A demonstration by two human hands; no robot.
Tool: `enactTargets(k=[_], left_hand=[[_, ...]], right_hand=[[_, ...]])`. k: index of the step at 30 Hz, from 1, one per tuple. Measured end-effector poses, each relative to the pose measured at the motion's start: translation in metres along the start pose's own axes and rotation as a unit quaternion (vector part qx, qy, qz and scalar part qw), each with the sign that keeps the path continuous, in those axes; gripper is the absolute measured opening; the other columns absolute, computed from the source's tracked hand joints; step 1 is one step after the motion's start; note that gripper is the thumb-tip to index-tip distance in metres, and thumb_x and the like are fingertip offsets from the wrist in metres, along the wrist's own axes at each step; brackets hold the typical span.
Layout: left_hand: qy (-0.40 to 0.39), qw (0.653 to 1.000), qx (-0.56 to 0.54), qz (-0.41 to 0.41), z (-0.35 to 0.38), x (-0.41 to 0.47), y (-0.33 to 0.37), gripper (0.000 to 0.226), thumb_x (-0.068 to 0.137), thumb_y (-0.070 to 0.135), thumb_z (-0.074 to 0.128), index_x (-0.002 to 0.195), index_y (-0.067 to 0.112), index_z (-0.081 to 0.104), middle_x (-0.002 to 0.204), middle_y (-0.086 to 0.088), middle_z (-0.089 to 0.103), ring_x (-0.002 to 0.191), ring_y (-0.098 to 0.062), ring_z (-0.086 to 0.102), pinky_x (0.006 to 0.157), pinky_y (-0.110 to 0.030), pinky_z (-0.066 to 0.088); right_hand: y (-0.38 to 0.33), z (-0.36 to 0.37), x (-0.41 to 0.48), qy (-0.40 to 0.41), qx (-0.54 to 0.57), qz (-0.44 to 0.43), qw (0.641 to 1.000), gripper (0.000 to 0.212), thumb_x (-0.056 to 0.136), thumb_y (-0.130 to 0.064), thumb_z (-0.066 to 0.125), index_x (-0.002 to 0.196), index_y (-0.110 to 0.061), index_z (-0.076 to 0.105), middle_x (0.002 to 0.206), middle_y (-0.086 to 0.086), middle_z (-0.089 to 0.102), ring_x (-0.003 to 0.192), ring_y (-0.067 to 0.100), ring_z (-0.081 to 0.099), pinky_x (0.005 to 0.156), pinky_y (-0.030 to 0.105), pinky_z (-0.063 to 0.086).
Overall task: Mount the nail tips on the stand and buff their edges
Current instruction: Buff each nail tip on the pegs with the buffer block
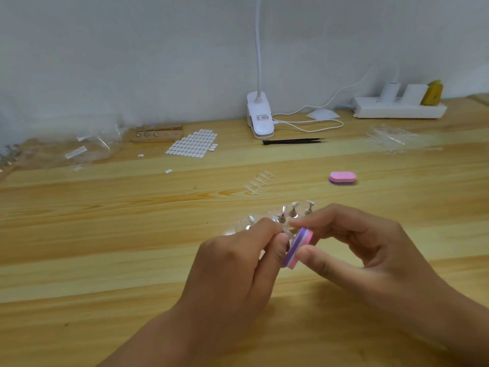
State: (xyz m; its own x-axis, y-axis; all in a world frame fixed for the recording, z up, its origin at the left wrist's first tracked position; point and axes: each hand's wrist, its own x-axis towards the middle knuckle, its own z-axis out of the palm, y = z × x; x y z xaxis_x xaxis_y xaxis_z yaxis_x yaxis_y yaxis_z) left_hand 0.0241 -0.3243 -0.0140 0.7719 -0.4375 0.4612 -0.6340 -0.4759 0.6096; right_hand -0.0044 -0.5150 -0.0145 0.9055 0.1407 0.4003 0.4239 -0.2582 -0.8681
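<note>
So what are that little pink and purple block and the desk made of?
The pink and purple buffer block held in the right hand looks like matte layered foam, judging by its coloured stripes. The yellowish desk seems to be smooth-finished wood, showing grain and knots.

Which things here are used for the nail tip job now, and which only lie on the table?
In use: buffer block in right hand; left hand at clear stand.
Lying about: spare buffer, tweezers, clip lamp, power strip.
</note>
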Motion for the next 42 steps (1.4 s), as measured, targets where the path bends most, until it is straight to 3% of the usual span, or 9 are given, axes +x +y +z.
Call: enactTargets(k=[3,8,12,16,20,23,32,37,42], left_hand=[[-0.006,1.0,-0.02,-0.008,-0.0008,0.0002,0.0016,0.026,0.097,0.041,0.041,0.087,0.028,0.061,0.073,0.013,0.066,0.05,-0.002,0.061,0.053,-0.031,0.051],[-0.017,0.999,-0.03,-0.019,0.0028,-0.0016,0.0019,0.03,0.095,0.042,0.039,0.087,0.026,0.063,0.074,0.013,0.067,0.048,-0.005,0.061,0.053,-0.034,0.051],[-0.018,0.998,-0.059,-0.022,0.0022,0.0002,0.004,0.023,0.096,0.043,0.04,0.089,0.029,0.057,0.077,0.014,0.067,0.045,-0.007,0.062,0.051,-0.03,0.052],[-0.013,0.999,-0.036,-0.013,0.0038,-0.0008,0.0027,0.028,0.095,0.043,0.04,0.086,0.026,0.061,0.071,0.015,0.064,0.046,-0.005,0.061,0.052,-0.033,0.051],[-0.02,0.998,-0.061,-0.014,0.004,-0.0002,0.003,0.022,0.097,0.043,0.04,0.089,0.03,0.056,0.077,0.016,0.067,0.045,-0.003,0.062,0.05,-0.03,0.051],[-0.017,0.998,-0.052,-0.008,0.0046,-0.0011,0.0029,0.022,0.096,0.041,0.041,0.088,0.029,0.057,0.071,0.017,0.064,0.047,-0.002,0.062,0.052,-0.03,0.051],[-0.018,0.996,-0.089,-0.017,0.0047,0.0003,0.0039,0.023,0.097,0.039,0.042,0.086,0.028,0.058,0.072,0.015,0.066,0.045,-0.004,0.062,0.05,-0.031,0.05],[-0.014,0.997,-0.077,-0.012,0.0048,-0.0001,0.0037,0.025,0.097,0.037,0.043,0.086,0.026,0.062,0.065,0.018,0.063,0.045,-0.005,0.062,0.05,-0.031,0.05],[-0.019,0.996,-0.084,-0.016,0.0043,-0.0007,0.0035,0.026,0.097,0.037,0.042,0.086,0.025,0.062,0.072,0.015,0.066,0.047,-0.003,0.063,0.05,-0.029,0.05]], right_hand=[[-0.0021,-0.0061,0.0028,0.037,0.023,-0.01,0.999,0.023,0.083,-0.033,0.072,0.105,-0.025,0.071,0.096,0.003,0.075,0.091,0.022,0.072,0.087,0.028,0.055],[-0.0014,-0.0041,-0.0003,0.002,-0.012,-0.007,1.0,0.022,0.085,-0.034,0.071,0.106,-0.026,0.071,0.097,0.001,0.074,0.092,0.021,0.071,0.088,0.029,0.055],[-0.0039,-0.0064,0.0017,0.042,0.007,-0.017,0.999,0.023,0.084,-0.035,0.071,0.105,-0.027,0.07,0.095,0.002,0.074,0.091,0.022,0.071,0.087,0.03,0.055],[-0.0029,-0.0019,-0.0004,0.004,-0.031,-0.016,0.999,0.021,0.085,-0.034,0.07,0.103,-0.024,0.07,0.091,-0.004,0.074,0.088,0.018,0.07,0.085,0.029,0.054],[-0.0042,-0.0041,0.0005,0.05,-0.008,-0.02,0.999,0.02,0.084,-0.035,0.071,0.102,-0.027,0.071,0.093,0.0,0.075,0.092,0.022,0.071,0.086,0.036,0.055],[-0.0035,-0.0024,-0.0007,0.012,-0.04,-0.026,0.999,0.018,0.086,-0.032,0.07,0.102,-0.024,0.07,0.09,-0.004,0.074,0.088,0.019,0.07,0.084,0.037,0.054],[-0.0027,-0.003,-0.0012,0.034,-0.021,-0.017,0.999,0.018,0.085,-0.034,0.07,0.101,-0.025,0.07,0.096,0.001,0.074,0.094,0.024,0.07,0.086,0.044,0.054],[-0.0036,-0.0012,-0.0026,0.018,-0.044,-0.027,0.999,0.018,0.086,-0.034,0.07,0.102,-0.024,0.069,0.094,-0.001,0.074,0.093,0.023,0.07,0.084,0.043,0.053],[-0.004,-0.0009,-0.0027,0.031,-0.037,-0.033,0.998,0.019,0.085,-0.031,0.069,0.102,-0.023,0.069,0.093,-0.001,0.073,0.092,0.022,0.07,0.084,0.04,0.054]])
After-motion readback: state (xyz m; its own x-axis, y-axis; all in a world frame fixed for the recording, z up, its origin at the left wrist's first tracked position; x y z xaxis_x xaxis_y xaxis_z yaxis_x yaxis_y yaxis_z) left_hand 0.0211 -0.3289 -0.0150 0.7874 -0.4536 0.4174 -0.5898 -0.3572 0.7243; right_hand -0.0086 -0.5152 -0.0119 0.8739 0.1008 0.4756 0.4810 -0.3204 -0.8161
